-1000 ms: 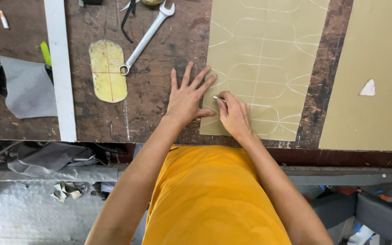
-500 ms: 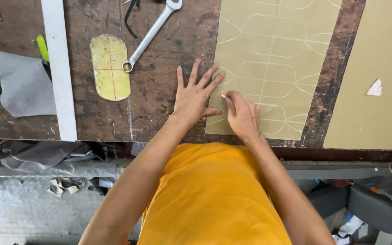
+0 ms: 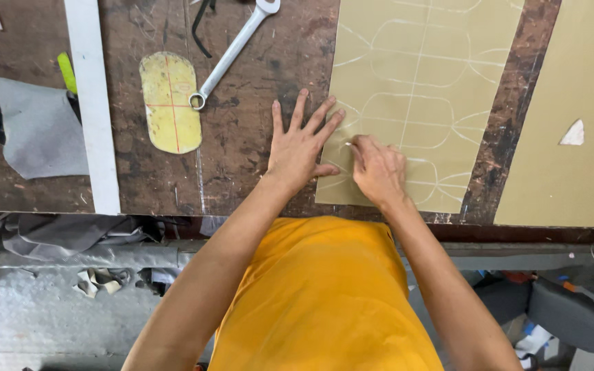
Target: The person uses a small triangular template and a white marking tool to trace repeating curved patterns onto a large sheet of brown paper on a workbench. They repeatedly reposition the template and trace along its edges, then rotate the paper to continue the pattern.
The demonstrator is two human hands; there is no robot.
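Observation:
My left hand point(image 3: 302, 145) lies flat with fingers spread, pressing the left edge of a tan sheet point(image 3: 441, 75) marked with white rounded outlines. My right hand point(image 3: 378, 167) rests on the sheet's lower left part, fingers pinched around a small white marking piece point(image 3: 348, 144) whose tip touches the sheet. A yellow oblong template point(image 3: 168, 102) with red cross lines lies on the dark worn bench to the left of my hands.
A metal spanner point(image 3: 235, 49) lies beside the template. A long white strip point(image 3: 94, 103) runs down the bench, with a grey scrap point(image 3: 39, 130) left of it. A second tan sheet point(image 3: 572, 82) with a small white chip point(image 3: 574, 134) lies at right.
My hands stay in place on the sheet; the view has drifted slightly, and my right hand has shifted a little along the drawn line.

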